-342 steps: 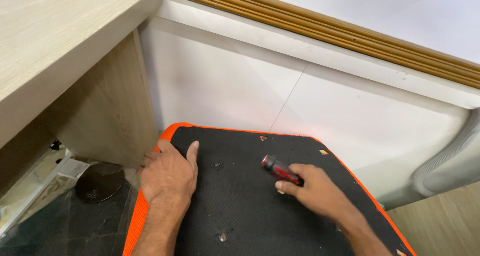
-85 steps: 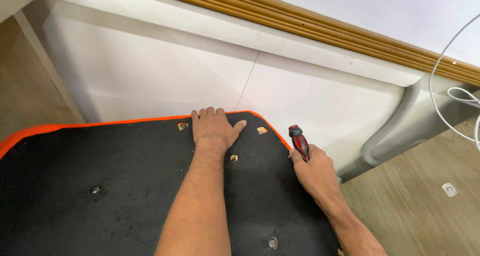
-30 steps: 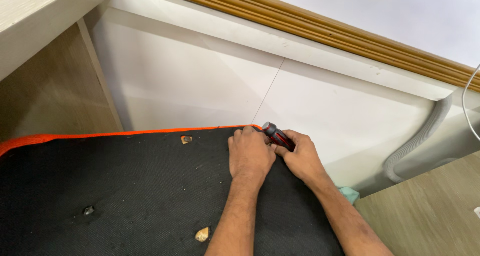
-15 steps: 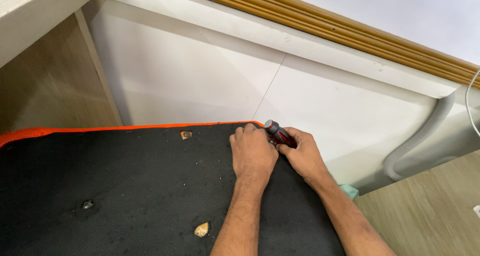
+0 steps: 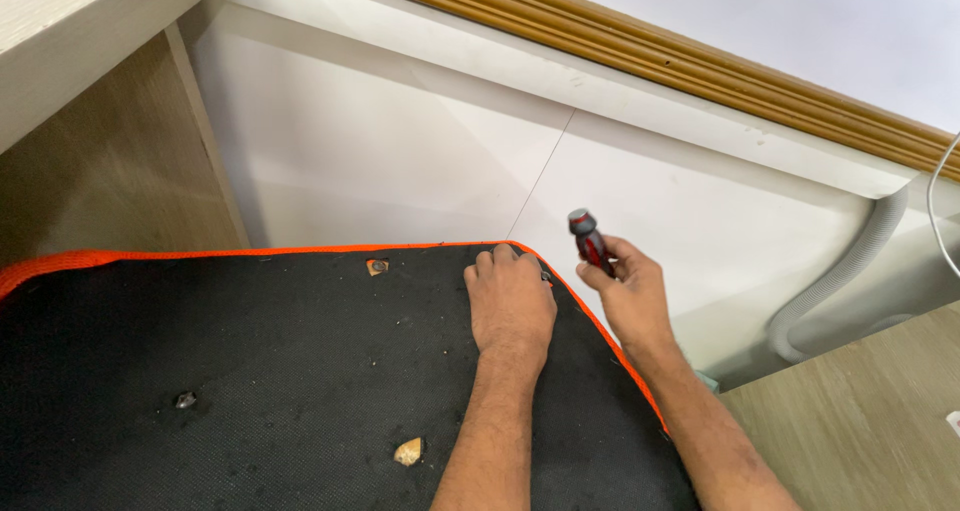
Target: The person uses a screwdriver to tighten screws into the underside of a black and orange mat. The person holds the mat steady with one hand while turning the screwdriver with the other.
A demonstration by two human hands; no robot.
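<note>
A black fabric-covered panel [image 5: 260,371] with an orange edge lies flat in front of me. My left hand [image 5: 510,301] rests palm down on its far right corner, fingers at the edge. My right hand [image 5: 625,291] hovers just beyond that corner and grips a red and black screwdriver [image 5: 590,241], handle end pointing up. Its tip is hidden behind my fingers. A small metal fitting [image 5: 377,266] sits near the far edge, left of my left hand.
Another fitting [image 5: 407,452] and a dark screw spot [image 5: 185,400] dot the panel. A white wall panel [image 5: 400,161] with a wooden trim strip [image 5: 640,51] stands behind. A wooden cabinet side [image 5: 90,161] is at left, a grey hose [image 5: 850,271] and wood floor [image 5: 860,421] at right.
My right hand has lifted the screwdriver away from the corner, off to the right of my left hand. My left hand stays on the corner.
</note>
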